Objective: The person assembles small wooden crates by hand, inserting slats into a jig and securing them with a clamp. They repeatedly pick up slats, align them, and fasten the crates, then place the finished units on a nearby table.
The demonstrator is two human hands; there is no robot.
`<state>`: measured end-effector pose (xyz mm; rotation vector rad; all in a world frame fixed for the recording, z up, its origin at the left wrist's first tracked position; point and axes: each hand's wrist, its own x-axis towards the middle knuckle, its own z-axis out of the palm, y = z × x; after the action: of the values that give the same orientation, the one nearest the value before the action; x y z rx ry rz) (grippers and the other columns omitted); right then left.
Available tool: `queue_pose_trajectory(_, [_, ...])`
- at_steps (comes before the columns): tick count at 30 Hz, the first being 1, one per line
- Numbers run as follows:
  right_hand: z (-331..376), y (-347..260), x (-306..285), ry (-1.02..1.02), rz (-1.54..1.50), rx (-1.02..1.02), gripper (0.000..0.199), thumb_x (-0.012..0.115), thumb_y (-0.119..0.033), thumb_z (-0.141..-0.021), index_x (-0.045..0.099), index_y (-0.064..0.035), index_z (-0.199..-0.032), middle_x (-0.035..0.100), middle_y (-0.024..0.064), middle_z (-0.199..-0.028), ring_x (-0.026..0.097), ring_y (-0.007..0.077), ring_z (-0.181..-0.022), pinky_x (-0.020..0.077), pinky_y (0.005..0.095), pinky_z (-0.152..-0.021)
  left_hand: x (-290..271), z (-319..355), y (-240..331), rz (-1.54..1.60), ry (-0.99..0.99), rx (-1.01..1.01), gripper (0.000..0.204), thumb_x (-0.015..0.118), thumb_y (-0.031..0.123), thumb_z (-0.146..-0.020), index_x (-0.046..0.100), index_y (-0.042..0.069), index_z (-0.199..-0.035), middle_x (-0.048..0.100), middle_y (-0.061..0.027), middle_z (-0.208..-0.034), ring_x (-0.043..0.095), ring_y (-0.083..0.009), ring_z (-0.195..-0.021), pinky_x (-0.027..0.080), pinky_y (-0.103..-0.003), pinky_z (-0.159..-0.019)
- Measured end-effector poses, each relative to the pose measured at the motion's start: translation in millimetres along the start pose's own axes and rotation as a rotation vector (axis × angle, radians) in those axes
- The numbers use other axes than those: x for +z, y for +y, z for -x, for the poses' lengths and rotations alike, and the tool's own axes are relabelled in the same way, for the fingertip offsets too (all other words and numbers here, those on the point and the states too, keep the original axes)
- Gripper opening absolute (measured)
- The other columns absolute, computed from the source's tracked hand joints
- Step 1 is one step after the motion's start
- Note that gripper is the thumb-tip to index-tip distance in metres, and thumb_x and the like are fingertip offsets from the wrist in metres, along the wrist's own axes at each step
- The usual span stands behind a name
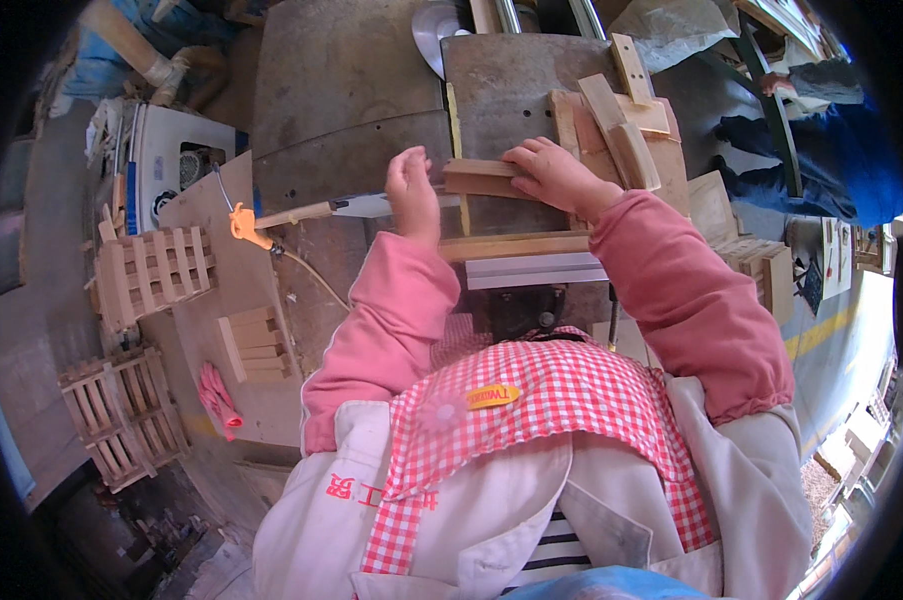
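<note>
My right hand (561,178) grips the right part of a short wooden piece (479,178), thumb and fingers over its top. The piece, which looks grooved along its length, lies flat on the metal machine table (361,145). Close to its left end, my left hand (412,195) is raised, fingers loosely bent and nothing visible in them. A narrow yellow strip (455,130) runs along the table between the hands. Nearer to me, a long wooden bar (516,246) lies crosswise beside a pale metal rail (531,270).
Wooden pieces (621,140) lie on a board at the right. An orange air gun (246,226) with a hose is at the left, near stacked slatted wood (166,268) and pink gloves (217,400). A round metal disc (433,35) is at the far edge. Another person (831,150) stands far right.
</note>
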<state>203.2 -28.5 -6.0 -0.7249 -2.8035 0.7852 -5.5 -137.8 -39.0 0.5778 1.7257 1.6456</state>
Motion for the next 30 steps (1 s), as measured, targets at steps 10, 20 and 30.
queue_pose_trajectory(10, [-18.5,7.2,7.5,0.122,0.047,0.119,0.022,0.057,-0.017,-0.091,0.059,-0.0043,-0.110,0.061,0.0181,-0.106,0.055,0.0384,-0.104,0.0437,0.0453,-0.093,0.5,17.8,26.0,-1.087,-0.363,0.549,0.035,0.081,0.022,-0.069,0.068,0.013,-0.100,0.057,-0.0065,-0.101,0.053,-0.0272,-0.103,0.041,-0.042,-0.087])
queue_pose_trajectory(20, [-18.4,9.8,3.4,0.055,0.013,0.079,0.027,0.061,-0.019,-0.089,0.058,-0.0037,-0.111,0.061,0.0175,-0.107,0.055,0.0381,-0.105,0.0437,0.0446,-0.094,2.8,11.7,37.8,-1.206,-0.575,0.582,0.030,0.080,0.018,-0.067,0.057,0.011,-0.085,0.059,-0.0051,-0.094,0.056,-0.0283,-0.097,0.041,-0.044,-0.083])
queue_pose_trajectory(30, [-1.3,-12.9,3.8,0.010,0.069,0.023,0.041,0.068,-0.020,-0.083,0.055,-0.0063,-0.120,0.058,0.0138,-0.111,0.054,0.0341,-0.108,0.0446,0.0431,-0.093,-24.5,10.1,30.1,-0.478,-0.262,0.259,0.036,0.071,0.019,-0.084,0.057,0.007,-0.115,0.059,-0.0092,-0.118,0.054,-0.0260,-0.114,0.039,-0.041,-0.099])
